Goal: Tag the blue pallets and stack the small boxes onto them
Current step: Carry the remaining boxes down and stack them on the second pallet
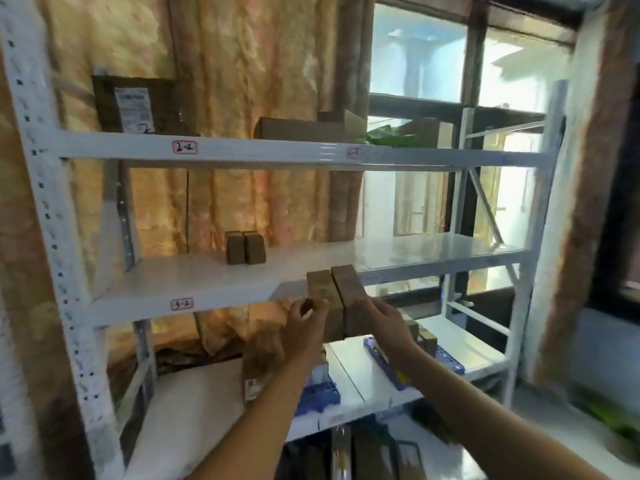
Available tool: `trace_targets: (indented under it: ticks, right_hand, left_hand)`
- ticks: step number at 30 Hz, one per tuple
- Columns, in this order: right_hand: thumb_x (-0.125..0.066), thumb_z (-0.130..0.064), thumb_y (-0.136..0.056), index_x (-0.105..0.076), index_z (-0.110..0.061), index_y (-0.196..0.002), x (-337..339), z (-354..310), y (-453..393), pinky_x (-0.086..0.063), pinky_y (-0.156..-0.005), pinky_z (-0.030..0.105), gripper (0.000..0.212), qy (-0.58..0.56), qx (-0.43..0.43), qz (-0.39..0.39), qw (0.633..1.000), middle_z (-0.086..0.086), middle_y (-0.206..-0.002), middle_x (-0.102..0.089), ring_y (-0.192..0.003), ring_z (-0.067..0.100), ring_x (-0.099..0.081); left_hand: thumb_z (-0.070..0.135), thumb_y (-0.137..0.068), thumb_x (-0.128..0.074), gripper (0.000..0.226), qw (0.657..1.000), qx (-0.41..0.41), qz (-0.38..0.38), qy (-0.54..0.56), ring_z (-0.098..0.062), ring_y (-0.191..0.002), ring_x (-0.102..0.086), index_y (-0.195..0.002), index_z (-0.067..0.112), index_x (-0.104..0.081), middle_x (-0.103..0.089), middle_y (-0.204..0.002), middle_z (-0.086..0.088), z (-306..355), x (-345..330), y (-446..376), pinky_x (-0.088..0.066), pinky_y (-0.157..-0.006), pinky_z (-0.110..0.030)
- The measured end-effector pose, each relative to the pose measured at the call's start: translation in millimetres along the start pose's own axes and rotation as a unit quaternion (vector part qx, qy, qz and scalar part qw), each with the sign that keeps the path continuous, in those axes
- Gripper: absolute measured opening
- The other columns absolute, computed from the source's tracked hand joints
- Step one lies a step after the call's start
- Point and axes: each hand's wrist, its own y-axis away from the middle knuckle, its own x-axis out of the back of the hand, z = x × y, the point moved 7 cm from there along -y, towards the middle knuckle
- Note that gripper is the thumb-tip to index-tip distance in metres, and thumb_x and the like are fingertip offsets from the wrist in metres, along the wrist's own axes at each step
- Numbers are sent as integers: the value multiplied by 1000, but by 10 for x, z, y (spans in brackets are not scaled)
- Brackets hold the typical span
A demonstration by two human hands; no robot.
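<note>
Both hands [308, 327] clasping two boxes [334, 299]

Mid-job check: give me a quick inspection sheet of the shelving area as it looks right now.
Surface: white shelf, labelled 3-2.
Job's things: two held boxes side by side; two small boxes further back on the shelf; blue pallets on the lower shelf.
Clutter: cardboard boxes on the top shelf.
Grippers: left hand and right hand each grip a held box.
Cables: nothing seen.
Surroundings: curtain, window.
</note>
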Motion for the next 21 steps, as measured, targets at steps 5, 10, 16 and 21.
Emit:
trace_targets:
  ticks: [5, 10, 16, 21]
  right_hand:
    - [-51, -59, -99, -72, -43, -80, 866, 864, 248, -40, -63, 8, 33, 38, -74, 44, 996, -33, -67, -68, -69, -16, -64]
    - [-55, -54, -100, -74, -29, -102, 1344, 1835, 210, -50, -67, 23, 32, 17, -180, 42, 983, -4, -95, -77, -90, 15, -73]
    - [-53, -49, -102, -70, -25, -119, 1787, 2900, -505, -56, -89, 41, 35, 21, -228, 54, 972, 8, -113, -73, -100, 24, -68]
    - [-57, -49, -101, -61, -20, -127, 2068, 3485, -1235, -48, -67, 24, 39, 16, -259, 58, 964, 6, -116, -67, -96, 16, -63]
  left_hand:
    - [54, -79, -70, 25, 998, 47, -33, 10, -4, -89, -62, -93, 34, -64, -70, -101, 9, -595, -989, 478, -48, -80, -30]
    - [48, -91, -66, 24, 989, 123, -80, -18, -19, -99, -64, -105, 28, -65, -70, -112, 0, -1347, -1910, 590, -54, -92, -36]
    - [54, -88, -66, 36, 981, 169, -96, 11, -20, -107, -63, -114, 29, -65, -68, -115, 4, -2014, -2976, 168, -52, -99, -41]
    - [46, -91, -67, 21, 978, 175, -111, 21, -18, -109, -63, -109, 36, -65, -66, -111, 9, -2356, -3773, -372, -54, -94, -37]
